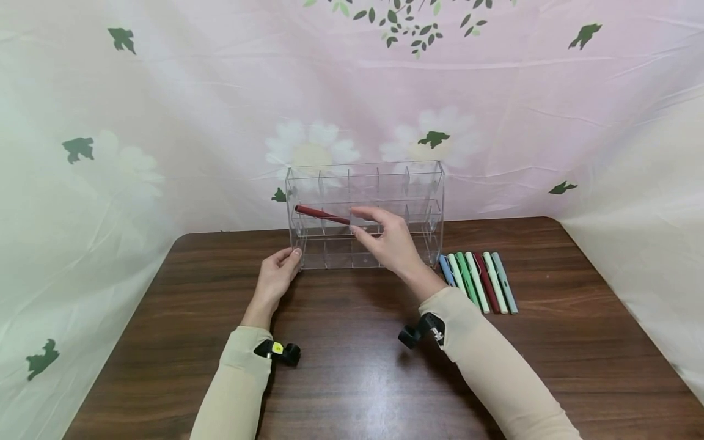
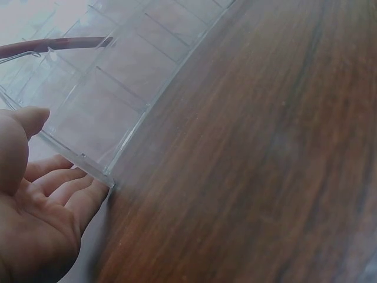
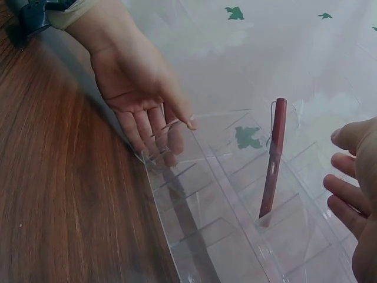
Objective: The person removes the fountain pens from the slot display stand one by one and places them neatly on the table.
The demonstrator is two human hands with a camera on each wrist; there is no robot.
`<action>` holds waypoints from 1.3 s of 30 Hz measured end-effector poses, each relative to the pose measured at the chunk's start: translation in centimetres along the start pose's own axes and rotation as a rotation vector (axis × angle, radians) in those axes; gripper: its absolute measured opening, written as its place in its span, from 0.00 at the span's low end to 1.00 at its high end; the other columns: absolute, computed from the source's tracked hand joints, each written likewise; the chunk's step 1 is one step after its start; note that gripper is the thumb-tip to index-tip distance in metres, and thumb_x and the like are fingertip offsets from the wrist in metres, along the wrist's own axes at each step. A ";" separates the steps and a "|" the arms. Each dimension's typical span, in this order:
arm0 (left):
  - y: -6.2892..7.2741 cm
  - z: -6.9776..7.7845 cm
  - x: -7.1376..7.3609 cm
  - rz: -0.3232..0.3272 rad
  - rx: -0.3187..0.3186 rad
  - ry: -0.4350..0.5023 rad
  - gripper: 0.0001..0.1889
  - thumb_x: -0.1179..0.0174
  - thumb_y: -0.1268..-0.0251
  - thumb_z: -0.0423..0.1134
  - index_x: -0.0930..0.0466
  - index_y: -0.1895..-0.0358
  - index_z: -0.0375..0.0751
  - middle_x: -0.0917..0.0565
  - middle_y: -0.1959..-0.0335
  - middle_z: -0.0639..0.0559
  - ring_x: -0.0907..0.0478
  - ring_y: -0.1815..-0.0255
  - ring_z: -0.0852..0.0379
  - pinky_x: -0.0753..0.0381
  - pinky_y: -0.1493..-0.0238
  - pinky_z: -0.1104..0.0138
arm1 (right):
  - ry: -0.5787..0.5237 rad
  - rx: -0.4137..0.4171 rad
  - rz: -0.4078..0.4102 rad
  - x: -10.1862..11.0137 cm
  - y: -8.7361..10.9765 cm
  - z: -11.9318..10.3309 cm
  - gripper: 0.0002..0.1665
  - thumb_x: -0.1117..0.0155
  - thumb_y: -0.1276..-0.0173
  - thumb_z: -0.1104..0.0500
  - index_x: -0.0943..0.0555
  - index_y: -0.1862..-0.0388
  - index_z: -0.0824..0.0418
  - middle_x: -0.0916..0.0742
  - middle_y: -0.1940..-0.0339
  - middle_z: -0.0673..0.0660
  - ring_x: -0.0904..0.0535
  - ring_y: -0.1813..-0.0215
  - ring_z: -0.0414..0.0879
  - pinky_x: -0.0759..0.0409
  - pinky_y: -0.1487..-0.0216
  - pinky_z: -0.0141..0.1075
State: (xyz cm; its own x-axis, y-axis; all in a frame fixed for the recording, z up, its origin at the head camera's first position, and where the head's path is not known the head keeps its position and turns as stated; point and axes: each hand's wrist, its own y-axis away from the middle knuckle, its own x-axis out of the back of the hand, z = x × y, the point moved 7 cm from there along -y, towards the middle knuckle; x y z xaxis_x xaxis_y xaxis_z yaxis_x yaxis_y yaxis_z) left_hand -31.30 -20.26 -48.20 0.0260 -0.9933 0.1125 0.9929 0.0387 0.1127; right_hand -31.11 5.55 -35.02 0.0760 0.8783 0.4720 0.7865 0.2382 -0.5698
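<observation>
A clear tiered pen rack (image 1: 365,244) with several compartments stands at the back of the table. My left hand (image 1: 277,275) grips its lower left side, the thumb at the edge and the fingers along the outside wall in the left wrist view. A red pen (image 3: 275,156) with a clip on its cap leans in the rack, its narrow end down among the dividers; I cannot tell exactly which compartment. My right hand (image 1: 390,241) is in front of the rack, thumb and fingers spread. In the right wrist view those fingers (image 3: 347,191) stand apart from the pen.
Right of the rack, a row of several pens (image 1: 477,282) in blue, green, pale green and red lies side by side on the dark wooden table (image 1: 341,366). A floral cloth (image 1: 220,122) hangs close behind the rack and along both sides.
</observation>
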 end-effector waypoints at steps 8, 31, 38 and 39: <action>0.0 -0.1 0.0 0.000 0.000 -0.013 0.33 0.48 0.11 0.46 0.39 0.19 0.24 0.27 0.22 0.28 0.28 0.20 0.37 0.24 0.20 0.54 | -0.016 -0.053 -0.030 -1.0 -1.1 -0.3 0.20 0.26 0.24 0.59 0.12 0.36 0.61 0.08 0.39 0.60 0.13 0.35 0.56 0.12 0.33 0.53; 0.1 0.1 -0.1 0.002 -0.002 0.006 0.33 0.48 0.11 0.45 0.39 0.18 0.24 0.28 0.21 0.30 0.29 0.18 0.40 0.24 0.20 0.55 | -0.007 -0.168 -0.151 -4.6 -4.0 0.0 0.22 0.28 0.22 0.56 0.14 0.33 0.60 0.09 0.37 0.59 0.13 0.33 0.53 0.12 0.32 0.50; 0.1 0.2 -0.1 0.009 -0.002 0.003 0.33 0.47 0.11 0.45 0.39 0.18 0.24 0.27 0.21 0.30 0.28 0.20 0.40 0.23 0.21 0.56 | 0.051 -0.179 -0.181 -5.6 -4.6 -0.1 0.22 0.29 0.21 0.55 0.14 0.32 0.60 0.09 0.36 0.59 0.12 0.34 0.54 0.11 0.34 0.48; 0.1 0.2 -0.1 0.011 -0.003 0.001 0.33 0.47 0.11 0.45 0.39 0.19 0.24 0.26 0.22 0.30 0.27 0.20 0.40 0.23 0.21 0.56 | 0.058 -0.184 -0.187 -5.8 -4.7 -0.1 0.22 0.29 0.21 0.55 0.14 0.33 0.60 0.09 0.36 0.59 0.12 0.34 0.54 0.11 0.34 0.48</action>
State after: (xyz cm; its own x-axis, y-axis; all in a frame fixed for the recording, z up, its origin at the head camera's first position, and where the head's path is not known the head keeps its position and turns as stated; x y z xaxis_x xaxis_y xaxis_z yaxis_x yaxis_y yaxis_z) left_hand -31.24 -20.18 -48.04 0.0374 -0.9929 0.1126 0.9928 0.0497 0.1087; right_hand -35.22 -0.70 -34.98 -0.0499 0.7997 0.5983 0.8879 0.3098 -0.3402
